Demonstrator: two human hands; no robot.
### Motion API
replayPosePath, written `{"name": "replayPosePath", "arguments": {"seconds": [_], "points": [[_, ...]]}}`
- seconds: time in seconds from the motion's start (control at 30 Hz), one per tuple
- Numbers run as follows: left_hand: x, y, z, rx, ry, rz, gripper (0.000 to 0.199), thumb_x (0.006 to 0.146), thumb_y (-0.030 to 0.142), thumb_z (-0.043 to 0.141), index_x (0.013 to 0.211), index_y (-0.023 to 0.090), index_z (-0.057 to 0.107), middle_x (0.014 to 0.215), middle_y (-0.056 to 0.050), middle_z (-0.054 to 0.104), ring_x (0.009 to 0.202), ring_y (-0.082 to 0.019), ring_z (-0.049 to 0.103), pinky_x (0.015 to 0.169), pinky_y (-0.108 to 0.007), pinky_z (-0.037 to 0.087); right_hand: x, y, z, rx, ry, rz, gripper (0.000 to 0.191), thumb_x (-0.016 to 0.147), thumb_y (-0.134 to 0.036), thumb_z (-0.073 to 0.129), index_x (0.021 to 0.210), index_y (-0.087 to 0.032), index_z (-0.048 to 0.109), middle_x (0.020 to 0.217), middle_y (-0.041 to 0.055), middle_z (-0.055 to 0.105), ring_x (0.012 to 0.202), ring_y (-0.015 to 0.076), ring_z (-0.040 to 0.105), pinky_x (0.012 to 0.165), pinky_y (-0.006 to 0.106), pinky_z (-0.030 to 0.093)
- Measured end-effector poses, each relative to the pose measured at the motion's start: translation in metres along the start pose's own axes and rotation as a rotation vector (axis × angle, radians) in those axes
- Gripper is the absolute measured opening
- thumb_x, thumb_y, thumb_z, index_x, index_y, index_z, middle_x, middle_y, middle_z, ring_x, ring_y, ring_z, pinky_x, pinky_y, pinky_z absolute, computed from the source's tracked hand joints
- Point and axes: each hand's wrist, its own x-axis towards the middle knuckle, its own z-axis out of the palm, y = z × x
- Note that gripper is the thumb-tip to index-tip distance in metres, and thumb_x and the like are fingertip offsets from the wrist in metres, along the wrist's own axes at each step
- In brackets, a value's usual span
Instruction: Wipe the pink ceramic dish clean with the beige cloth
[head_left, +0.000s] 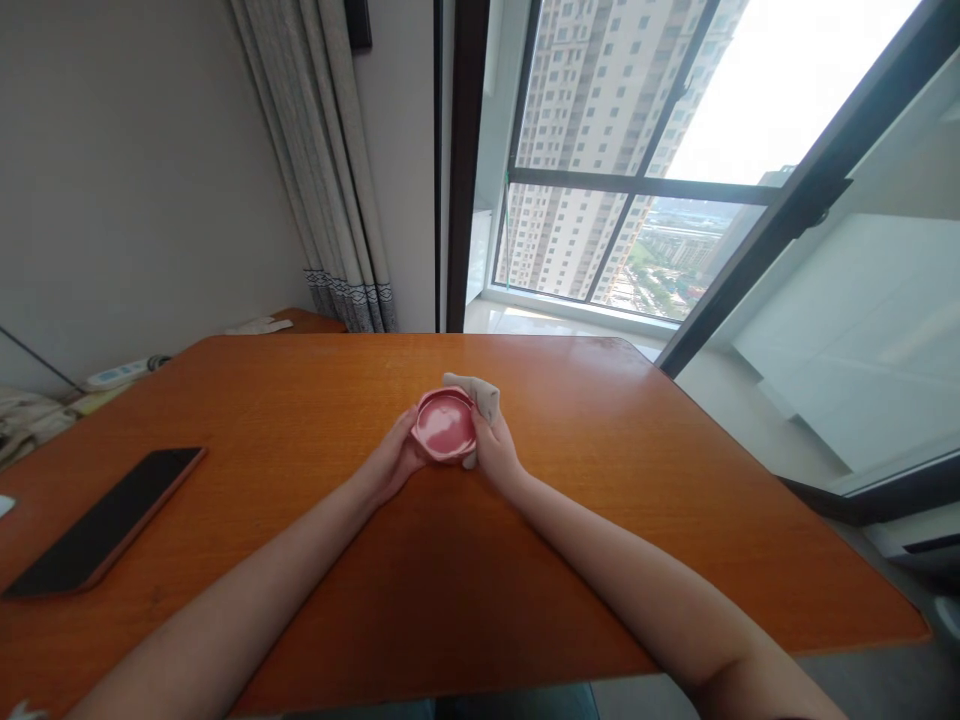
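A small shiny pink dish (445, 427) with a wavy rim is held up over the middle of the wooden table (330, 400), its hollow side facing me. My left hand (395, 458) grips its left edge, thumb at the rim and fingers underneath. On the other side my right hand (496, 447) is closed around a light grey cloth (480, 392) and the dish's right edge. The cloth sticks out above and behind the rim, and a bit of it shows below. The fingers behind the dish are hidden.
A dark phone-like slab (109, 520) with a reddish edge lies on the table's left. A white power strip (118, 374) sits beyond the left edge. A grey curtain (322, 150) hangs behind, and a dark-framed glass door (750, 240) stands at the right.
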Motion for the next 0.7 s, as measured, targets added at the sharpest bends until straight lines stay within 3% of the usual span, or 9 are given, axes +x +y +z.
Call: {"name": "replayPosePath", "arguments": {"seconds": [0.13, 0.27, 0.4, 0.57, 0.7], "points": [[0.003, -0.001, -0.007, 0.166, 0.176, 0.025, 0.044, 0.079, 0.038, 0.061, 0.119, 0.021, 0.055, 0.124, -0.009, 0.056, 0.108, -0.026, 0.055, 0.075, -0.034, 0.055, 0.005, 0.013, 0.0, 0.151, -0.005, 0.128, 0.043, 0.092, -0.045, 0.036, 0.122, -0.019, 0.052, 0.124, 0.0067, 0.059, 0.118, 0.0222, 0.052, 0.103, 0.042, 0.041], [0.01, -0.006, -0.013, 0.064, 0.328, 0.184, 0.036, 0.081, 0.036, 0.059, 0.114, 0.022, 0.055, 0.117, -0.006, 0.059, 0.104, -0.019, 0.057, 0.08, -0.031, 0.053, -0.002, 0.012, 0.016, 0.281, 0.021, 0.244, 0.051, 0.091, -0.051, 0.033, 0.132, -0.022, 0.041, 0.132, 0.0076, 0.053, 0.122, 0.0201, 0.05, 0.103, 0.042, 0.041], [0.01, -0.006, -0.011, 0.024, 0.273, 0.207, 0.039, 0.079, 0.037, 0.062, 0.114, 0.024, 0.051, 0.119, -0.005, 0.056, 0.101, -0.018, 0.058, 0.084, -0.036, 0.052, -0.007, 0.005, 0.019, 0.24, 0.05, 0.184, 0.051, 0.092, -0.048, 0.035, 0.137, -0.023, 0.033, 0.14, 0.0083, 0.043, 0.128, 0.0185, 0.043, 0.106, 0.043, 0.037], [0.002, -0.004, -0.008, 0.105, 0.136, 0.001, 0.049, 0.078, 0.05, 0.059, 0.117, 0.023, 0.051, 0.114, -0.008, 0.059, 0.098, -0.022, 0.06, 0.08, -0.037, 0.052, 0.0, 0.017, 0.003, 0.109, 0.098, 0.13, 0.041, 0.093, -0.038, 0.035, 0.129, -0.022, 0.044, 0.132, 0.0066, 0.052, 0.123, 0.0187, 0.047, 0.105, 0.043, 0.037], [0.002, -0.007, -0.007, 0.167, 0.258, 0.013, 0.043, 0.076, 0.042, 0.063, 0.114, 0.022, 0.055, 0.111, -0.006, 0.061, 0.098, -0.021, 0.059, 0.073, -0.031, 0.053, 0.001, 0.024, 0.004, 0.096, 0.036, 0.177, 0.042, 0.093, -0.04, 0.035, 0.127, -0.019, 0.048, 0.127, 0.0085, 0.056, 0.119, 0.0203, 0.051, 0.102, 0.042, 0.041]]}}
